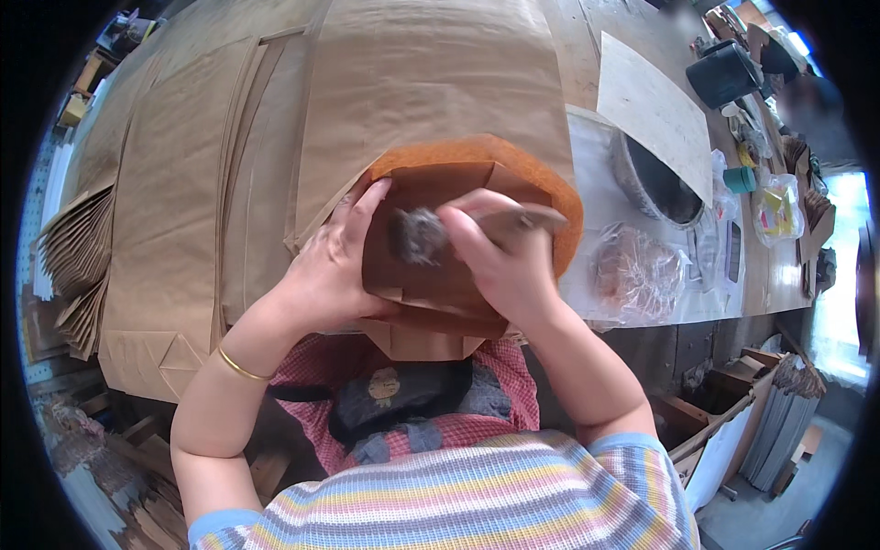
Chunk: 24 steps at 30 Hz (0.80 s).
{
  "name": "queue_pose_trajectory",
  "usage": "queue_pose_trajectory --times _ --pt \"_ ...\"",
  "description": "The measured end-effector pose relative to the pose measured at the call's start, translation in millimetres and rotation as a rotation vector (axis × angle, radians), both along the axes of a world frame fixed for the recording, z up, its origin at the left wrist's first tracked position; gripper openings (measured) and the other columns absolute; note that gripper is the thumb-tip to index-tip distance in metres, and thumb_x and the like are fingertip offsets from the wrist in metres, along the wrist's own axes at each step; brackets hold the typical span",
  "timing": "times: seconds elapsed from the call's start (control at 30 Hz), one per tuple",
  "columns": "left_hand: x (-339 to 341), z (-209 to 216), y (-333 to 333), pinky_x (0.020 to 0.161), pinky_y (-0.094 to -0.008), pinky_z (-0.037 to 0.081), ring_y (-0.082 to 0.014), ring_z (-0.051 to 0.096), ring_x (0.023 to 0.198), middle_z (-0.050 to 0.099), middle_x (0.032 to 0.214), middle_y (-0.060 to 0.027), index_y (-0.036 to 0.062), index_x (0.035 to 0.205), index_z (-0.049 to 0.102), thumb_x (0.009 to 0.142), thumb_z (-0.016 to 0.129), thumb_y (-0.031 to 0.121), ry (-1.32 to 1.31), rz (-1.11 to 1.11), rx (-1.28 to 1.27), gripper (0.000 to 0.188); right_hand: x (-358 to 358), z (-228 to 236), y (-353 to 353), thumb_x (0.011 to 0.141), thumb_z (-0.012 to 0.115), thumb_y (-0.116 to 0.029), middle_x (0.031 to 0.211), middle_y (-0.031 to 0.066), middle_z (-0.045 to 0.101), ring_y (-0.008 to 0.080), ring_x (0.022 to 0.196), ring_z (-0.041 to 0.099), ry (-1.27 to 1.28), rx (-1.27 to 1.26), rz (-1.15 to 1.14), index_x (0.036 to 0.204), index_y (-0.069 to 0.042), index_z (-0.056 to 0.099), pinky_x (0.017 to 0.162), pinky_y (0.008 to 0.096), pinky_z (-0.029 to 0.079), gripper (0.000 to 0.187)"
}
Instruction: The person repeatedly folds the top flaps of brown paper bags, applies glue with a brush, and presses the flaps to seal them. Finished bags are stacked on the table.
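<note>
An open brown paper bag [438, 179] with an orange-brown band around its mouth faces up in front of my body. My left hand [332, 266] grips the bag's left edge, its fingertips just over the rim. My right hand [509, 261] is closed around the wooden handle of a brush [420, 236]. The brush's dark grey bristle end, smeared by motion, is over the bag's opening near the left inner wall. Below the mouth, part of the bag hangs toward my lap.
Flat brown paper bags [170, 211] lie stacked at the left, and large brown paper [431, 73] covers the middle. To the right are a dark basin [646, 188], a pale board [651, 110] partly over it, a clear plastic bag [637, 270] and a dark green container [724, 73].
</note>
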<state>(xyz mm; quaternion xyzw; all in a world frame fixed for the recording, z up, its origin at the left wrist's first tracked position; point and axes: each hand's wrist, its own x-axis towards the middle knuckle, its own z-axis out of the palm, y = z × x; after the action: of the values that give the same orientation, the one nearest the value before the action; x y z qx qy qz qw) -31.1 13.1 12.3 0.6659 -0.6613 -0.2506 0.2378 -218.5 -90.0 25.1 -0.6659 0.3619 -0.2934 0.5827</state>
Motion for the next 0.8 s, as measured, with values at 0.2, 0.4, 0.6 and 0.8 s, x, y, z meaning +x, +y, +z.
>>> queue_pose_trajectory --times 0.2,0.4,0.6,0.8 --pt "-5 -10 1 0.110 -0.0463 0.036 -0.0424 0.035 0.136 0.028 0.150 -0.0236 0.0098 0.149 0.022 0.057 0.088 0.024 -0.003 0.051 0.088 0.114 23 -42 6 0.087 0.064 -0.012 0.065 0.0023 0.060 0.0068 0.063 0.053 0.012 0.127 0.119 0.079 0.002 0.064 0.055 0.0279 0.046 0.017" --pt "-6 -4 3 0.108 -0.0465 0.038 -0.0425 0.037 0.135 0.028 0.151 -0.0234 0.0089 0.147 0.026 0.059 0.084 0.025 -0.104 0.046 0.122 0.107 -41 1 -28 0.086 0.066 -0.010 0.069 0.0067 0.067 0.0091 0.061 0.061 0.219 -0.417 -0.207 0.083 0.000 0.068 0.056 0.0254 0.048 0.011" --pt "-10 -3 2 0.106 -0.0453 0.041 -0.0420 0.044 0.129 0.035 0.148 -0.0225 0.0041 0.137 0.041 0.062 0.081 0.024 -0.103 0.091 0.104 0.088 -68 0 -32 0.079 0.065 -0.005 0.064 0.0104 0.064 0.0141 0.056 0.061 0.405 -0.418 0.062 0.074 -0.001 0.065 0.055 0.0277 0.048 0.007" --pt "5 -10 5 0.102 -0.0396 0.045 -0.0401 0.056 0.117 0.058 0.123 -0.0287 -0.0097 0.096 0.064 0.061 0.075 0.023 -0.229 -0.068 0.134 0.049 -73 45 -47 0.078 0.069 -0.002 0.068 0.0097 0.063 0.0193 0.059 0.061 0.110 -0.530 0.359 0.087 0.000 0.070 0.056 0.0302 0.048 0.009"
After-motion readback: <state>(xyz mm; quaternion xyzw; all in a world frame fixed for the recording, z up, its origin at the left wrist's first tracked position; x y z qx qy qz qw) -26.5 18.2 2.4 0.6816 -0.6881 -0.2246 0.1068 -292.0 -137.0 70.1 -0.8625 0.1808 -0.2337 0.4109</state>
